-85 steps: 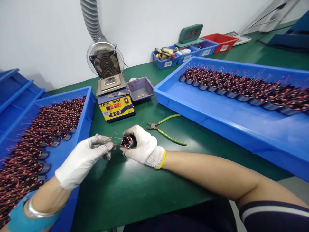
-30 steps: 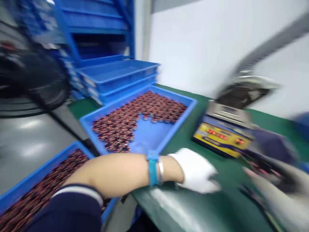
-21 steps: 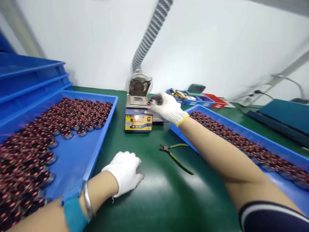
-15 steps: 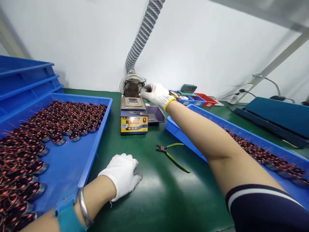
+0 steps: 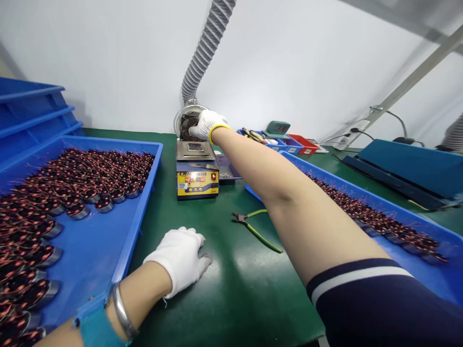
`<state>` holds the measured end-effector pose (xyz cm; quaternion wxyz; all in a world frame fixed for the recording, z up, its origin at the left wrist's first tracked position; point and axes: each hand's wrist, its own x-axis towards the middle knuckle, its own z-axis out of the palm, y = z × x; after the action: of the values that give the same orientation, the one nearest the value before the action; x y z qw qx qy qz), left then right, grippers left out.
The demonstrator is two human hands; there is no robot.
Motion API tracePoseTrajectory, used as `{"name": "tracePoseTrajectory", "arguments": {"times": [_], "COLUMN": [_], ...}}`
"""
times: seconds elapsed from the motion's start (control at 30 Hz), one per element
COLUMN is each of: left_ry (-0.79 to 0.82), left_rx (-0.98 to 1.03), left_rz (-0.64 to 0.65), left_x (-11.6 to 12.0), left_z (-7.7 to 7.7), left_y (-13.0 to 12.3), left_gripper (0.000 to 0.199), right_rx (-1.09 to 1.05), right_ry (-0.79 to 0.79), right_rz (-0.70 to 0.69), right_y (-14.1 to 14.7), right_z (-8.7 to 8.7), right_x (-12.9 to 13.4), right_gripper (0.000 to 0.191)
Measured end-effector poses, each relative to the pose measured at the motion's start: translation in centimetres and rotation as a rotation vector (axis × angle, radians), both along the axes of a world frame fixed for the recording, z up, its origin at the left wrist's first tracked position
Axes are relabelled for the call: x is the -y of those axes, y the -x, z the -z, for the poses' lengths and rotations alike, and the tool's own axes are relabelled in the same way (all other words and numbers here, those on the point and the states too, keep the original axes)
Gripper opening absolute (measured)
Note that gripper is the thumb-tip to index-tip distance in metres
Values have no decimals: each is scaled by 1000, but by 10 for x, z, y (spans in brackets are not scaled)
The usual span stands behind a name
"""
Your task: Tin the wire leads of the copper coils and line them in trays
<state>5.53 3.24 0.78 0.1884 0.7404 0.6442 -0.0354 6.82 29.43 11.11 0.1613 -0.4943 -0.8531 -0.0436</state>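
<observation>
My right hand (image 5: 210, 124), in a white glove with a yellow cuff, reaches out over the solder pot (image 5: 197, 169) in front of the round metal fume hood. Its fingers are closed, and the hand hides whatever they hold. The pot has a lit red display and a metal top plate. My left hand (image 5: 179, 260), gloved in white, rests on the green bench (image 5: 231, 299) with the thumb apart and nothing visible in it. Green-handled side cutters (image 5: 255, 229) lie opened on the bench between my left hand and my right forearm.
On the left, a blue tray (image 5: 134, 226) holds many round coil parts with red wires; stacked blue bins (image 5: 32, 108) stand behind it. Another filled blue tray (image 5: 385, 246) is at right. A purple tray (image 5: 229, 181) sits behind the pot. A grey hose (image 5: 208, 50) rises from the hood.
My right hand has moved left and farther in toward the hood, its forearm now crossing nearer the middle. The view has shifted slightly. My left hand stays on the bench.
</observation>
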Motion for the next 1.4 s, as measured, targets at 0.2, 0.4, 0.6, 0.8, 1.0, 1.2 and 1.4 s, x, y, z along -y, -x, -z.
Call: {"name": "tracePoseTrajectory", "arguments": {"times": [0.2,0.4,0.6,0.8,1.0,1.2,1.4], "left_ry": [-10,-10,4,9,11,7,6], "left_rx": [-6,-2,8,18,17,27,34], "left_rz": [5,0,0,-5,-11,-16,-44], "left_x": [1,-2,-2,-3,-3,-2,-2], "left_z": [3,4,2,2,0,-1,-2], "left_y": [0,2,2,2,2,3,3], "left_gripper": [43,41,42,42,42,42,45], "right_rx": [84,104,80,64,-55,-248,-599], "right_ry": [17,66,66,94,56,141,434], "right_rz": [34,32,9,-16,-25,-173,-241], "right_y": [11,17,16,14,3,-32,-79], "right_z": [0,2,6,5,-9,-12,37], "right_x": [-1,-2,0,-3,1,38,85], "right_gripper": [57,57,54,58,52,37,40]}}
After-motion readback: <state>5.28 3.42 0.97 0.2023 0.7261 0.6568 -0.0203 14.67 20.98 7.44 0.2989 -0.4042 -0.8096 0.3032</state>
